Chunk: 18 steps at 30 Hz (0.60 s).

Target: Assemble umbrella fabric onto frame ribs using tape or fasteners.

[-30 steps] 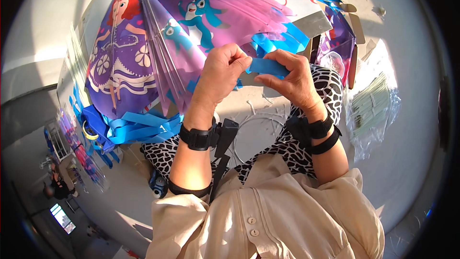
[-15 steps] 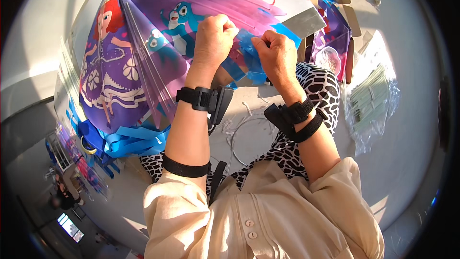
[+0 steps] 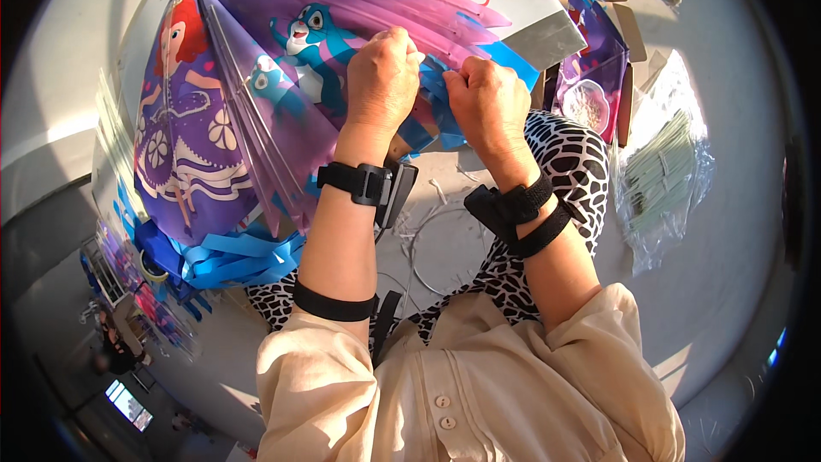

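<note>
A printed plastic kite, pink and purple with blue cartoon animals, lies over a light board in front of me. My left hand is closed in a fist at the kite's near edge, its fingertips hidden from view. To its right, my right hand pinches at the blue plastic strips that bunch between the two hands. What exactly each set of fingers grips is partly covered by the hands. A purple kite panel with a red-haired figure in a gown spreads at the left.
Blue ribbon tails heap below the left panel. At the right stand an open carton with printed film and a pale dish. Beyond lies a clear bag of thin pale rods. A white cord loop rests between my knees.
The kite has shifted a little to the left. My right hand has moved slightly left and down, closer to my left hand, and the blue strips between them show less.
</note>
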### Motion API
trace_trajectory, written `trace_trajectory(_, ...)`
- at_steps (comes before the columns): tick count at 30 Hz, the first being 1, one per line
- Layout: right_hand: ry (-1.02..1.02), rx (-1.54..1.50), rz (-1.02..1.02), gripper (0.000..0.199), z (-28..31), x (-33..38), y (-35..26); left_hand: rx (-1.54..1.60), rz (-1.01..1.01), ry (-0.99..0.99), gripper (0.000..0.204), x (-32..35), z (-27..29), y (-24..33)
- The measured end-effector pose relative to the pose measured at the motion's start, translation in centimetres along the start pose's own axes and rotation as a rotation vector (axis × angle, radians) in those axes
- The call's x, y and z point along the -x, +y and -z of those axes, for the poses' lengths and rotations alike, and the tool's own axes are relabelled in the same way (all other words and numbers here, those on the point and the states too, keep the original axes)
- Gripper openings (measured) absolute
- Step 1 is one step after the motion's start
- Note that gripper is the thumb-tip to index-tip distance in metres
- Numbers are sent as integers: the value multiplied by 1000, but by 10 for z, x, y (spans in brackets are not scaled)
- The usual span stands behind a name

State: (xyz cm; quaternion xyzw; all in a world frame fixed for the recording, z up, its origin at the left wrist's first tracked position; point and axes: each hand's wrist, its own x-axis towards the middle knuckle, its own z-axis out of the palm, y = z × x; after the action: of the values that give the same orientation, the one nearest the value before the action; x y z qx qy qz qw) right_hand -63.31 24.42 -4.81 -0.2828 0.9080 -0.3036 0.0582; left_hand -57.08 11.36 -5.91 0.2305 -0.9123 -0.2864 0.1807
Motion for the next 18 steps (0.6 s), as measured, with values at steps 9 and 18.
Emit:
trace_trajectory(9, -24, 68, -29, 20, -3, -4, 3, -144, 201, 128, 31, 6, 7, 6)
trace_trajectory(18, -111, 41, 13, 25, 12, -1, 0, 29, 203, 348, 29, 22, 23, -19)
